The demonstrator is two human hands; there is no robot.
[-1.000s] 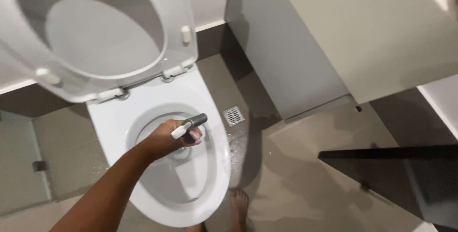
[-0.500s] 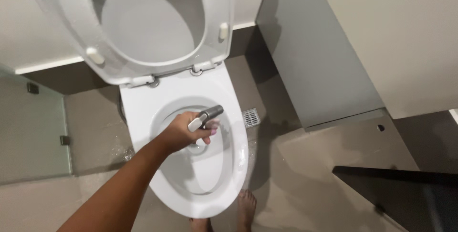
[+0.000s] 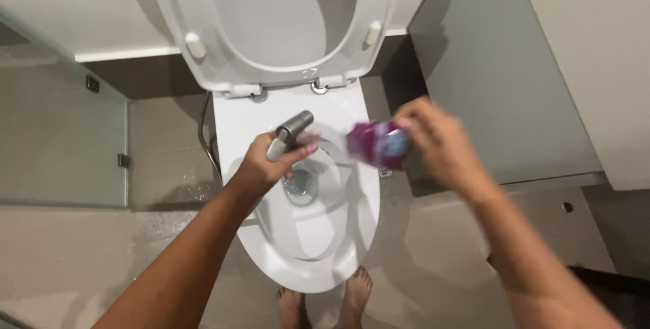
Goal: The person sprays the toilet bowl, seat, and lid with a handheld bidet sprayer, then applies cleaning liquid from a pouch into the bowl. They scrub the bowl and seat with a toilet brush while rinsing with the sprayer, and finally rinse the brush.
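Newly in view since half a second ago: right hand, reaching over the bowl from the right side, fingers pinched around a blurred purple-and-blue pouch. Also shifted: whole scene slid lower and to the right in the head view, toilet now nearly centred.

Largest first. Grey tiled floor spreading across the bottom, damp speckles near the base on the left. Glass panel standing at far left with a small dark clip on its edge. Grey cabinet side rising on the right. White toilet dead centre, seat and lid both tipped up against the wall, bowl open, drain showing at the bottom. Thin dark hose dropping down the left side of the base.

Left hand out over the bowl, closed tight round a spray nozzle, grey metal head poking out past the knuckles toward the hinge end, white lever under the thumb. Nozzle above the rear half of the bowl, not touching the porcelain. Pouch hanging just right of it, over the right-hand rim, near the nozzle but apart from it. Too smeared to make out whether the pouch is open or sealed. Two bare feet planted at the front lip of the toilet.
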